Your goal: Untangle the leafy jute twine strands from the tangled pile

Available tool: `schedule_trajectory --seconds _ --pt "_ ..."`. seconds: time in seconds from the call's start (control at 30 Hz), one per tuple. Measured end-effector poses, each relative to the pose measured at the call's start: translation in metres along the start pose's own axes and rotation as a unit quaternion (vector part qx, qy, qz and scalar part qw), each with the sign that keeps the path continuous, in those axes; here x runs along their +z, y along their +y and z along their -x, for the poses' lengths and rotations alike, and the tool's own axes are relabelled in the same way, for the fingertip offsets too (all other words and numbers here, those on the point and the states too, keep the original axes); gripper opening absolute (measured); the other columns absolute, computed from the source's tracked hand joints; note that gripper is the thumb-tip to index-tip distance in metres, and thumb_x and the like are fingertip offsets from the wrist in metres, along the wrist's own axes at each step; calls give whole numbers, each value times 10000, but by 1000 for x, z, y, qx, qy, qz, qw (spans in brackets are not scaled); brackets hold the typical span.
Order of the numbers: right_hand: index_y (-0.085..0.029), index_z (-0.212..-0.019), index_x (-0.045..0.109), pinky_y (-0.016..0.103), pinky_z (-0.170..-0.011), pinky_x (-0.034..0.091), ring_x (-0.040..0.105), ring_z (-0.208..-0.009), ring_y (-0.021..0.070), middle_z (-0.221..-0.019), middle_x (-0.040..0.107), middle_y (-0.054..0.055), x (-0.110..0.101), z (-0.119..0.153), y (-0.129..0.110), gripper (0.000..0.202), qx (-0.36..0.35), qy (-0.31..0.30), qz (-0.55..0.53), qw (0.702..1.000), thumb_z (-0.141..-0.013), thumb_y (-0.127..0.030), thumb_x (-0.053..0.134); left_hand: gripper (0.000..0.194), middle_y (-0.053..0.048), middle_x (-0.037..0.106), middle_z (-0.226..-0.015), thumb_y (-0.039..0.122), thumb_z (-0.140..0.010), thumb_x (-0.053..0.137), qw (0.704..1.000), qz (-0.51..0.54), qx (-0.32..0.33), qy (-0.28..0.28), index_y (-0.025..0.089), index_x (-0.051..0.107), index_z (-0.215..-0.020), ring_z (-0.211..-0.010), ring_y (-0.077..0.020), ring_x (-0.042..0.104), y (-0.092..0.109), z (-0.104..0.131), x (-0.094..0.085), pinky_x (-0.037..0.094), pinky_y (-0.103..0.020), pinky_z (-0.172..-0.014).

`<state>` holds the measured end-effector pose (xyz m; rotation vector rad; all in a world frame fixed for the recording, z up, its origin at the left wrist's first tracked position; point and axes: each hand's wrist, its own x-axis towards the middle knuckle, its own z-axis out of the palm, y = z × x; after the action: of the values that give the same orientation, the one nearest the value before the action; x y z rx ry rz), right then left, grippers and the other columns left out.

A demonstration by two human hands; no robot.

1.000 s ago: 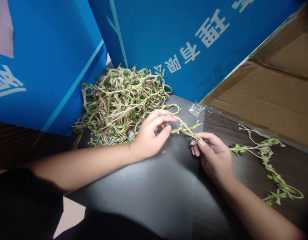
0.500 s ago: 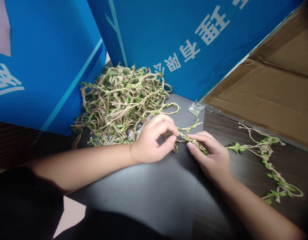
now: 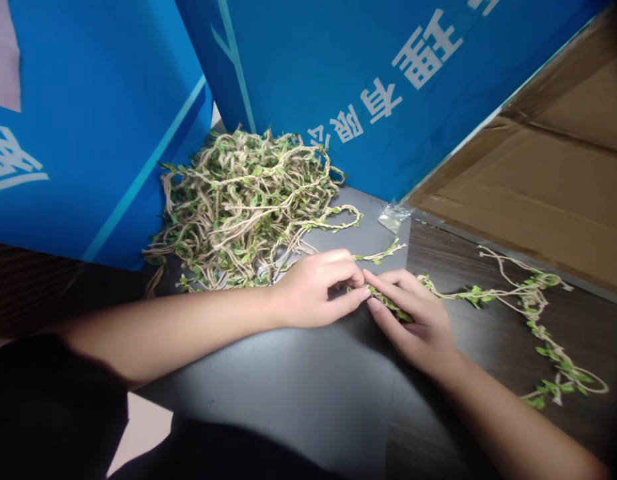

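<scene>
Between my two hands is a braided cord with small green leaves (image 3: 394, 308). My left hand (image 3: 322, 288) pinches its end between thumb and index finger. My right hand (image 3: 419, 313) has its fingers and thumb around the same cord, fingertips close to those of my left hand. Part of the cord is hidden under the right fingers. Behind my left hand rises a large tangled pile of leafy beige cords (image 3: 248, 200). A leafy strand (image 3: 548, 340) lies loosely on the dark surface at the right.
Blue panels with white lettering (image 3: 308, 67) stand behind the pile. At the right leans a brown cardboard sheet (image 3: 548, 173). A small clear plastic bag (image 3: 393, 217) lies near its lower corner. The grey tabletop (image 3: 288, 393) spans the front.
My left hand has moved slightly right and down, and its fingertips are now beside the right ones. My right hand has shifted a little left and down with the cord.
</scene>
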<state>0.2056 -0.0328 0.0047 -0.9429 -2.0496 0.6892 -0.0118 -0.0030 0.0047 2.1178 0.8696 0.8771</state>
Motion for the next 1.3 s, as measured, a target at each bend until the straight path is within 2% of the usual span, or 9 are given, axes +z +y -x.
schedule_trajectory --seconds 0.27,0.47,0.6,0.7,0.97,1.3 --pt "-347 -1344 665 309 -746 559 681 -881 160 -1012 716 48 0 3 3 475 23 8 -7 1000 -945 -100 595 221 -50 629 -883 326 -986 554 1000 18 -9 -19 152 663 -904 -778 -133 565 0 0 0 466 -266 -721" --pt "-281 -1217 693 302 -644 536 641 -680 137 -883 731 18 4 5 7 350 47 39 -10 998 -900 -134 678 207 -50 640 -901 332 -959 588 1000 2 -6 -21 146 675 -932 -800 -137 577 2 -1 -1 469 -271 -733" --pt "-249 -1045 698 295 -655 551 698 -747 151 -921 758 33 4 5 6 186 63 41 -7 997 -893 -143 688 160 -44 632 -879 260 -956 557 1000 6 -7 -17 150 664 -909 -782 -132 574 1 -1 -1 470 -265 -731" --pt "-240 -987 696 296 -666 564 730 -802 171 -918 770 38 3 3 5 128 60 35 2 998 -900 -147 679 152 -42 625 -858 241 -948 554 1000 9 -1 -16 150 660 -886 -772 -131 571 0 0 -1 468 -262 -723" --pt "-211 -970 693 274 -666 543 688 -737 136 -863 746 34 5 2 2 130 5 12 53 999 -897 -107 667 168 -17 588 -788 221 -926 551 1000 -14 -1 -18 140 657 -824 -723 -113 535 1 0 0 437 -244 -682" --pt "-206 -881 637 247 -631 502 637 -681 110 -772 682 3 4 2 1 106 16 16 61 998 -889 -104 662 119 9 570 -752 185 -866 586 1000 -16 -18 -11 142 645 -772 -691 -90 507 1 -1 1 404 -218 -655"
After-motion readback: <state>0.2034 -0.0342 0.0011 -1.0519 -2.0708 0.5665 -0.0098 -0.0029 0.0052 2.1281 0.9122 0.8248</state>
